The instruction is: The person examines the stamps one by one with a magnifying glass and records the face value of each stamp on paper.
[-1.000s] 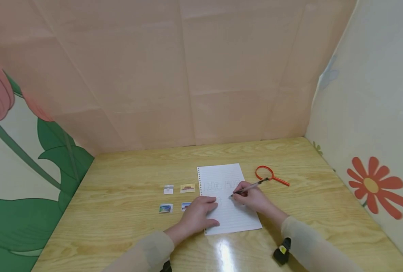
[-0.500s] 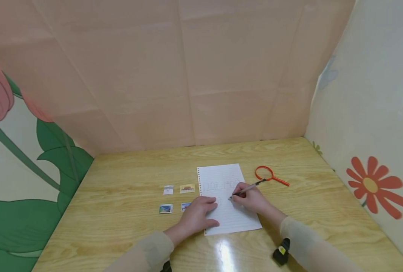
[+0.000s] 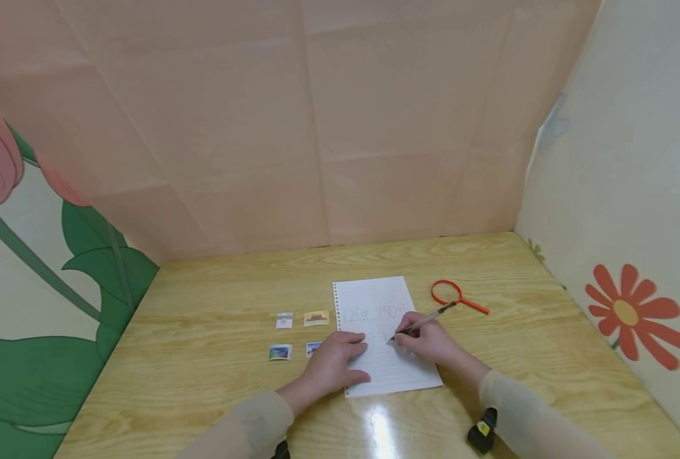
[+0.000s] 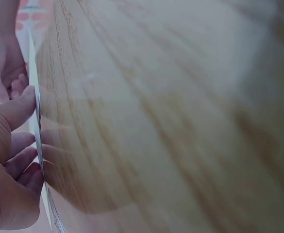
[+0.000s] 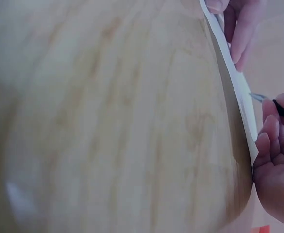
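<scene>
A lined sheet of paper (image 3: 374,290) with punched holes along its left edge lies on the wooden table. Faint pen writing, with digits, crosses its upper half. My left hand (image 3: 335,358) rests on the paper's left side with fingers extended; the left wrist view shows the left hand (image 4: 10,160) at the sheet's edge. With my right hand (image 3: 426,338) I pinch a pen (image 3: 432,315), its tip at the paper mid-sheet. In the right wrist view the pen's tip (image 5: 257,97) pokes out past the right hand's curled fingers (image 5: 273,136).
Several small stamp-like pictures lie left of the paper, among them a yellow one (image 3: 316,318), a white one (image 3: 284,320) and a blue-green one (image 3: 280,352). Another (image 3: 313,348) is partly behind my left hand. A red magnifying glass (image 3: 460,298) lies right of the paper.
My right hand and the pen tip have shifted slightly down the sheet, and more of the writing above shows. The left hand has stayed in place.
</scene>
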A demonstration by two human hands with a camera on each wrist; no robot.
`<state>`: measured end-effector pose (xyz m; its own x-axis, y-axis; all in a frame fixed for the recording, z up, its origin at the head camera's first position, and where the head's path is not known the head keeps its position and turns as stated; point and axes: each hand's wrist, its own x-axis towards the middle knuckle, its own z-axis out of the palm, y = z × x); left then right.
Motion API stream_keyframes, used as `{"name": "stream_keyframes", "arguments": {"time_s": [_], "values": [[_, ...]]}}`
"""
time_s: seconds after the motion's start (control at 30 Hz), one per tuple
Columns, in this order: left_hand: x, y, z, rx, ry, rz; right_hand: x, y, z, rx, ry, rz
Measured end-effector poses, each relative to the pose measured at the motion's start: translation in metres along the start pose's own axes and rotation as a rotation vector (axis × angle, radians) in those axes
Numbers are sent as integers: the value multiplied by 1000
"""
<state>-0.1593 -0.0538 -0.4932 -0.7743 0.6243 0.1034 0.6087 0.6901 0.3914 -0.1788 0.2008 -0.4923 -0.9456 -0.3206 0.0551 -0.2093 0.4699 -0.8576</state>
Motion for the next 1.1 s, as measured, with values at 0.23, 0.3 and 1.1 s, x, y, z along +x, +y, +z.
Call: {"name": "stream_keyframes", "arguments": {"time_s": [0.23,0.3,1.1], "values": [[-1,1,-2,5,-2,-1,1,6,-3,24,32,-5],[-1,1,-2,7,-2,0,1,6,-4,7,28,-8],[0,1,-1,17,-2,-2,1,6,-3,-48,-6,-47]]}}
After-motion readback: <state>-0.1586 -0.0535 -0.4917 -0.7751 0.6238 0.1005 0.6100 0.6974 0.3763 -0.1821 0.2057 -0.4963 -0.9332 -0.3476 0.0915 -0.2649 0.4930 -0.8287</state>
